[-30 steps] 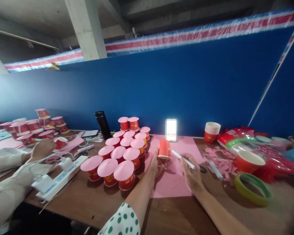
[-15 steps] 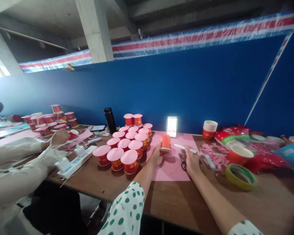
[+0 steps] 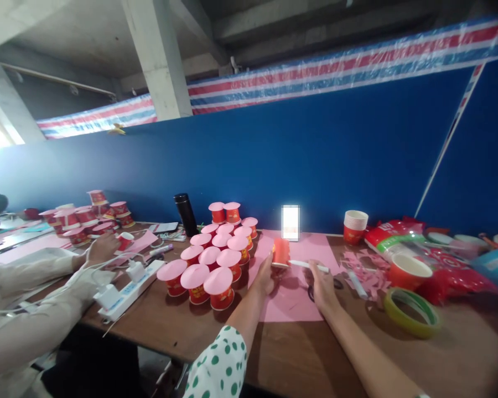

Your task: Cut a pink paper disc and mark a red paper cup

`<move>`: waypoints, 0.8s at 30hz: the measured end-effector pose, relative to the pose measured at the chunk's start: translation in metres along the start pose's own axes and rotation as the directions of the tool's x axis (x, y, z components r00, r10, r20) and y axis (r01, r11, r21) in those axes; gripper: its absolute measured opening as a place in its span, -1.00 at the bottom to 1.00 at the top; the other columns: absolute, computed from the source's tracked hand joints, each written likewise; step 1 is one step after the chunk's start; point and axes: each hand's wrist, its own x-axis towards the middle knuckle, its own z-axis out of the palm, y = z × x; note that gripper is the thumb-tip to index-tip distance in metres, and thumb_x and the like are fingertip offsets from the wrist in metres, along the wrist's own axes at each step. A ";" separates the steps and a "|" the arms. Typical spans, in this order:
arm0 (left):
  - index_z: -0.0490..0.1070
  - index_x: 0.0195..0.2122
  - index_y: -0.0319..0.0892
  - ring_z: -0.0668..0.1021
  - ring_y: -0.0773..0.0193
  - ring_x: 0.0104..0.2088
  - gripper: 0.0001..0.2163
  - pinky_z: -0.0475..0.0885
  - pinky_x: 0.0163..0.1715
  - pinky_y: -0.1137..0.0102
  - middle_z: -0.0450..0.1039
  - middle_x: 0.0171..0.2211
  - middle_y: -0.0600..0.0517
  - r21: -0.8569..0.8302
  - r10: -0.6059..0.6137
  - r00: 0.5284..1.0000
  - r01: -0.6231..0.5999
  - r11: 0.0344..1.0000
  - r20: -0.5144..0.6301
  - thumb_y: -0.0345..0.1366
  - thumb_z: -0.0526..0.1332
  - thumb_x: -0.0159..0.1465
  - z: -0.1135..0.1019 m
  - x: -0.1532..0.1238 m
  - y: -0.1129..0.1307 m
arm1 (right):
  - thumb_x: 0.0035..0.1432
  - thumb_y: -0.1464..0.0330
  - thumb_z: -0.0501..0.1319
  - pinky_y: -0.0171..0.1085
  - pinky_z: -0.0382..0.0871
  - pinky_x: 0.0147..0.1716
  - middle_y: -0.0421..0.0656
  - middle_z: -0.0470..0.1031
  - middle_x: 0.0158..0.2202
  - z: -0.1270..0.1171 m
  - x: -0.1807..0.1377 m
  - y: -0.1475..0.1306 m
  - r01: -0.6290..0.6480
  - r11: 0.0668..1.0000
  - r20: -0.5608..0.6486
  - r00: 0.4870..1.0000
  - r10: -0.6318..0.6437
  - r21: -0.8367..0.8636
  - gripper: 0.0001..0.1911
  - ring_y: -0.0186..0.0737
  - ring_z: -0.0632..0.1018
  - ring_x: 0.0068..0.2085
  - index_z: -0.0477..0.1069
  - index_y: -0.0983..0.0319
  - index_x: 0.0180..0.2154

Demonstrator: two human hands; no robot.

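Note:
My left hand (image 3: 266, 276) is closed around a red paper cup (image 3: 281, 252), held upside down over a pink paper sheet (image 3: 292, 298) on the brown table. My right hand (image 3: 321, 280) grips a white pen (image 3: 309, 266) whose tip points at the cup's rim. Black scissors (image 3: 337, 284) lie partly hidden under my right hand. Left of my hands stands a cluster of several red cups with pink paper lids (image 3: 211, 260).
A person in white sleeves (image 3: 45, 287) works at the left beside a white power strip (image 3: 126, 283) and more lidded cups (image 3: 87, 218). A black flask (image 3: 185, 214), a bright phone (image 3: 290, 222), stacked cups (image 3: 355, 225), pink scraps (image 3: 365, 268), a green tape roll (image 3: 411, 312) and red bags (image 3: 435, 260) lie around.
The camera has tilted up and drawn back. My hands stay over the pink sheet with the cup and the pen; the pen tip has come closer to the cup.

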 end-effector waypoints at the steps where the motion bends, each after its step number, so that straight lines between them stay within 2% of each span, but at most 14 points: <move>1: 0.46 -0.21 -0.31 0.58 0.21 -0.40 -0.63 0.47 -0.26 0.33 0.55 -0.39 -0.11 -0.001 -0.006 1.000 0.006 1.000 -0.005 -0.05 0.23 0.17 0.000 0.000 0.000 | -0.15 0.06 0.35 -0.42 0.23 -0.69 -0.22 0.45 -0.62 0.000 0.000 0.001 -0.006 1.000 0.006 1.000 0.006 0.007 -0.60 -0.37 0.40 -0.62 0.45 0.28 -0.42; 5: 0.46 -0.19 -0.33 0.58 0.19 -0.38 -0.58 0.46 -0.25 0.33 0.55 -0.42 -0.12 0.000 -0.031 0.999 0.031 1.000 -0.009 -0.01 0.22 0.17 0.000 0.001 -0.001 | -0.13 0.06 0.35 -0.43 0.25 -0.67 -0.21 0.46 -0.61 -0.002 0.002 0.003 -0.029 0.999 0.019 0.999 0.028 0.036 -0.60 -0.37 0.42 -0.60 0.45 0.28 -0.42; 10: 0.46 -0.15 -0.33 0.58 0.18 -0.31 -0.59 0.45 -0.21 0.33 0.55 -0.35 -0.14 -0.047 -0.028 0.999 0.030 0.998 0.044 -0.05 0.23 0.17 -0.001 0.001 -0.002 | -0.11 0.07 0.35 -0.45 0.23 -0.68 -0.23 0.45 -0.61 -0.006 0.005 0.005 -0.068 0.995 0.007 0.998 0.068 0.070 -0.61 -0.40 0.40 -0.60 0.45 0.26 -0.39; 17: 0.42 -0.06 -0.29 0.56 0.17 -0.21 -0.57 0.42 -0.13 0.32 0.54 -0.25 -0.13 -0.094 -0.016 0.999 0.019 0.995 0.033 -0.05 0.21 0.19 0.000 -0.001 -0.003 | -0.14 0.07 0.36 -0.43 0.25 -0.65 -0.22 0.46 -0.58 -0.006 0.006 0.004 -0.112 0.988 -0.003 0.994 0.113 0.110 -0.59 -0.38 0.42 -0.58 0.48 0.26 -0.36; 21: 0.42 -0.07 -0.29 0.56 0.17 -0.25 -0.57 0.41 -0.16 0.30 0.54 -0.27 -0.13 -0.106 -0.052 0.998 0.054 0.993 0.026 -0.03 0.17 0.21 0.002 -0.003 0.001 | -0.15 0.05 0.37 -0.42 0.25 -0.64 -0.19 0.46 -0.56 -0.003 0.003 -0.002 -0.115 0.990 0.006 0.993 0.115 0.081 -0.56 -0.35 0.43 -0.55 0.49 0.27 -0.35; 24: 0.46 -0.14 -0.28 0.56 0.20 -0.33 -0.61 0.41 -0.21 0.33 0.54 -0.34 -0.09 -0.130 -0.084 0.996 0.083 0.988 -0.003 -0.03 0.17 0.21 0.006 -0.007 0.006 | -0.11 0.05 0.36 -0.42 0.20 -0.66 -0.21 0.44 -0.57 0.000 -0.001 -0.007 -0.113 0.994 0.040 0.993 0.112 0.013 -0.58 -0.39 0.36 -0.60 0.48 0.27 -0.34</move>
